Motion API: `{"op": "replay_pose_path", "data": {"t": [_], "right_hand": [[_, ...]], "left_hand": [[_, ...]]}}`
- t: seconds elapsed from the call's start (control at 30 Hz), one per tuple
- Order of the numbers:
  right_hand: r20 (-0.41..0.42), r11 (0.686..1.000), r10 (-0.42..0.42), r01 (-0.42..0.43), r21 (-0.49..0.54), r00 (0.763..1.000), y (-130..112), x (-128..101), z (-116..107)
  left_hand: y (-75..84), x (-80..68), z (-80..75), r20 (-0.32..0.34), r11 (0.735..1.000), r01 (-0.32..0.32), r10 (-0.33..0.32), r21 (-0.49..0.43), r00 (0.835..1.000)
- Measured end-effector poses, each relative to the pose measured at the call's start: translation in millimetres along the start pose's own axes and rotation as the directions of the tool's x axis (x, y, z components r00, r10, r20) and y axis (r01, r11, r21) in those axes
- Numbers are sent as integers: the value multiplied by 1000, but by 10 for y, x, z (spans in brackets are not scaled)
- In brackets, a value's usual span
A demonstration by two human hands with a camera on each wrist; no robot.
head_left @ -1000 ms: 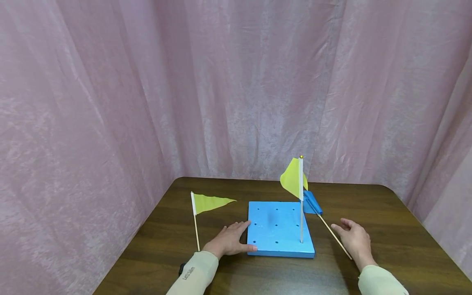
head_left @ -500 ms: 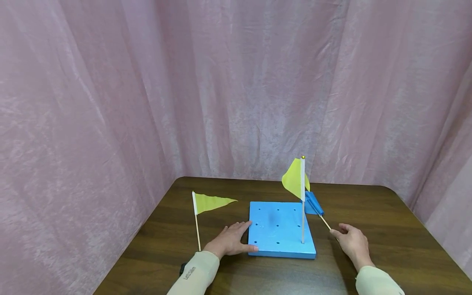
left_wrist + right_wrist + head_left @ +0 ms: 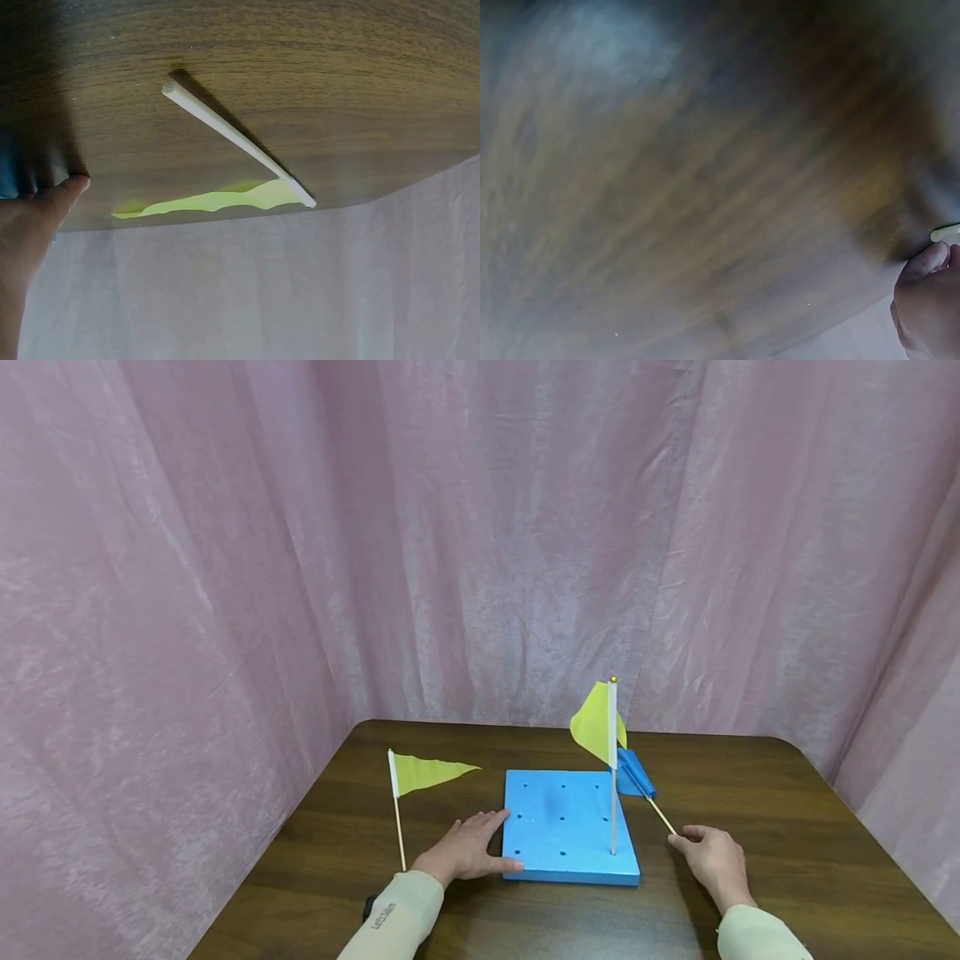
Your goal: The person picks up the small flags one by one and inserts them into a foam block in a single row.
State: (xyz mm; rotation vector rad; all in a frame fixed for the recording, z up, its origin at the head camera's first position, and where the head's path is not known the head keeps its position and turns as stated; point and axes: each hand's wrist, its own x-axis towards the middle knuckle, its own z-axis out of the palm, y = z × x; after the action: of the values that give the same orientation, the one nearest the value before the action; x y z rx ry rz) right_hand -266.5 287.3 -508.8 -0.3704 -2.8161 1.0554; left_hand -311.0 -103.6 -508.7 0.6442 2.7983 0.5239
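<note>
Head view: right hand pinches blue flag's stick.

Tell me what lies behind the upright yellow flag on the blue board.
Behind the upright yellow flag a blue flag lies on the table; the yellow cloth covers part of it.

A dark wooden table fills the lower frame, bearing a blue foam board at centre, a yellow flag lying left, a blue flag lying right
</note>
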Motion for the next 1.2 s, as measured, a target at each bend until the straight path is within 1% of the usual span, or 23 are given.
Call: {"op": "replay_pose_path", "data": {"t": [0.23, 0.4, 0.6, 1.2], "right_hand": [[-36, 1000, -12, 11, -15, 999, 27, 7, 48], [-46, 1000, -10, 10, -13, 999, 21, 0, 74], [-79, 999, -26, 24, -26, 997, 2, -8, 84], [-95, 998, -30, 24, -65, 995, -14, 11, 99]], "left_hand": [[-11, 3, -4, 2, 1000, -3, 3, -2, 1000], [-10, -8, -10, 8, 1000, -4, 4, -12, 1000], [-10, -10, -10, 11, 1000, -3, 3, -10, 1000], [24, -24, -33, 8, 1000, 2, -2, -5, 1000]]}}
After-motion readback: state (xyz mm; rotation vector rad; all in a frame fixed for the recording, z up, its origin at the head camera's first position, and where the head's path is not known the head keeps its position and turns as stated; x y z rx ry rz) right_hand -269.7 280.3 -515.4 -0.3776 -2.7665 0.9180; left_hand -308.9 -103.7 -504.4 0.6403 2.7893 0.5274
